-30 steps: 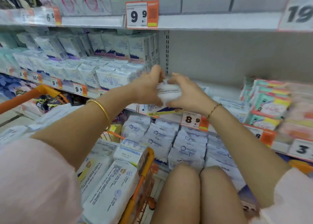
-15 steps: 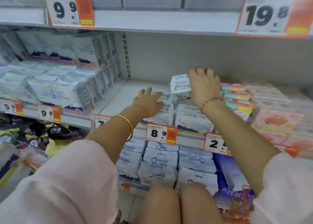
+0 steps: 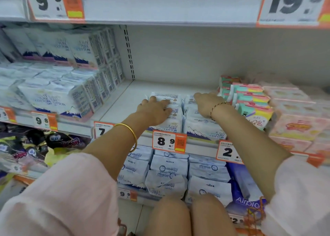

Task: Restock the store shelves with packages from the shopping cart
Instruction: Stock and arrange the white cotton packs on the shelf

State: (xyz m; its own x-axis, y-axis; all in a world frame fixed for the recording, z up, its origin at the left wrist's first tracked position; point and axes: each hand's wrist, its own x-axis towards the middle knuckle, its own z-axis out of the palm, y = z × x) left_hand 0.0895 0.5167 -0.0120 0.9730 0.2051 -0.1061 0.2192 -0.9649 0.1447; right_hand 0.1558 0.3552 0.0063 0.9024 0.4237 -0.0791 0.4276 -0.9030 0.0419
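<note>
Left grip (image 3: 155, 109) lies flat and wide, fingers loosely spread, palm down on the left stack (image 3: 172, 124) of white soft packs with blue mountain print; it holds nothing, only steadies. Right grip (image 3: 208, 104) rests on top of the right stack (image 3: 201, 127); its fingers point toward the back, cannot tell whether they hook the far edge or lie straight.

Change: half a second ago the right grip has one white soft pack (image 3: 189, 100) lifted above this spot; now that pack is down as the top of the right stack, touching the left stack's side; the left grip is now further onto its stack. Judgement: this pack is as good as placed, maybe a last squaring press; the next one must come from the shopping cart, not in view now.

Edges: both stacks sit right at the front lip of the white metal shelf (image 3: 121, 101), just above the orange-and-white price tag (image 3: 168, 142); the right stack is tight against the pastel striped packs (image 3: 253, 100), no room there.

Open room: bare shelf to the left, between the left stack and the tall white pack stacks (image 3: 59, 100); bare depth behind both stacks to the back wall; headroom up to the upper shelf (image 3: 169, 10).
</note>
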